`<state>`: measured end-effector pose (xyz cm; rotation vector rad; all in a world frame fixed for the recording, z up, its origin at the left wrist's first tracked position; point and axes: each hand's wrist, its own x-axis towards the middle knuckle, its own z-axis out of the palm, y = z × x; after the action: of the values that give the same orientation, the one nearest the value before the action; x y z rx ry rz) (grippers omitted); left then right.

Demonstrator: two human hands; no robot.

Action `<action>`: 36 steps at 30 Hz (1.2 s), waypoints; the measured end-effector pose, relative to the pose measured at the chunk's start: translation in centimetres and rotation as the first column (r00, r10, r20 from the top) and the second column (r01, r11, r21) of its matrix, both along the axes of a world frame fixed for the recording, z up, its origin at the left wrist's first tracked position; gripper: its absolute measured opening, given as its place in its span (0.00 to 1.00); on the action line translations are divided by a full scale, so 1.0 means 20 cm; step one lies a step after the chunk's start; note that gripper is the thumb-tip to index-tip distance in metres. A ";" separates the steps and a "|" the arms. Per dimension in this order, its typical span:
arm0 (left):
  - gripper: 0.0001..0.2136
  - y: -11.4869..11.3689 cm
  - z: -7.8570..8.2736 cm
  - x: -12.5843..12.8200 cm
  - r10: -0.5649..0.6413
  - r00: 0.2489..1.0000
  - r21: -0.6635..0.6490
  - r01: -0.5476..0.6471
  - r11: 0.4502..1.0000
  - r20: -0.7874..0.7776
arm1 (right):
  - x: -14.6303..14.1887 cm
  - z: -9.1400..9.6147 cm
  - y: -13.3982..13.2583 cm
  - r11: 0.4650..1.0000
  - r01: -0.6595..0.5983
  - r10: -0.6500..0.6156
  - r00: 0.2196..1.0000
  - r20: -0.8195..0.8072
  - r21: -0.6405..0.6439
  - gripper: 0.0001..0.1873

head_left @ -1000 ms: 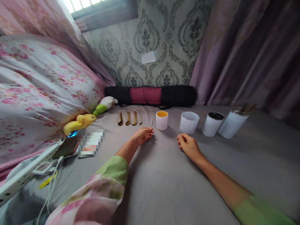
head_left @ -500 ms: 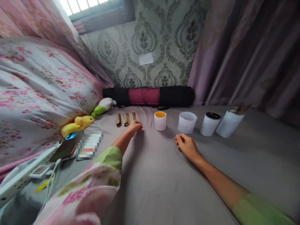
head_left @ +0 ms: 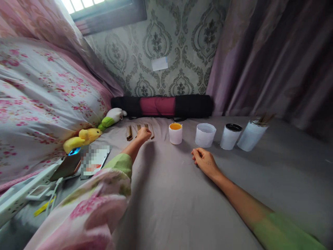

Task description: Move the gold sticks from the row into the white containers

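Note:
My left hand [head_left: 143,134] reaches forward over a row of gold bent pieces [head_left: 129,132] lying on the grey sheet [head_left: 177,194]. Its fingers are curled down onto the middle pieces, hiding them; whether it grips one I cannot tell. My right hand [head_left: 203,160] rests on the sheet with its fingers loosely curled and nothing in it. Just beyond stand a white cup with an orange inside [head_left: 175,133], an empty white cup [head_left: 205,134], a white cup with a black rim [head_left: 230,136] and a tilted white jar with sticks in it [head_left: 251,134].
A black and maroon roll [head_left: 161,106] lies against the patterned wall. Floral bedding [head_left: 44,104] rises on the left, with yellow and green-white plush toys [head_left: 82,136] at its foot. A phone [head_left: 67,164], a blurred card and cables lie lower left. Purple curtains hang on the right.
My left hand has moved forward and left, from beside the orange cup onto the gold pieces, and its fingers have closed down. My right hand has stayed in place.

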<state>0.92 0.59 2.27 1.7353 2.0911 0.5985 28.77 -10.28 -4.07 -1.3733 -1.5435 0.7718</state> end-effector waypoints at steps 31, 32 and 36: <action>0.10 0.04 -0.12 0.04 -0.060 0.969 -0.008 0.060 0.998 -0.242 | 0.00 0.00 0.00 1.000 0.011 -0.011 0.999 0.038 -0.009 0.18; 0.10 0.05 -0.12 0.04 -0.064 0.969 -0.009 0.063 0.998 -0.240 | 0.00 0.01 0.00 1.000 0.010 -0.010 0.999 0.042 -0.008 0.18; 0.10 0.06 -0.14 0.04 -0.069 0.972 -0.003 0.070 0.998 -0.227 | 0.00 0.01 -0.01 1.000 0.009 -0.008 0.998 0.056 -0.009 0.18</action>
<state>1.69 1.75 -0.47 1.9517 2.1665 0.4012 28.71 -10.42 -3.86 -1.4182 -1.5777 0.7419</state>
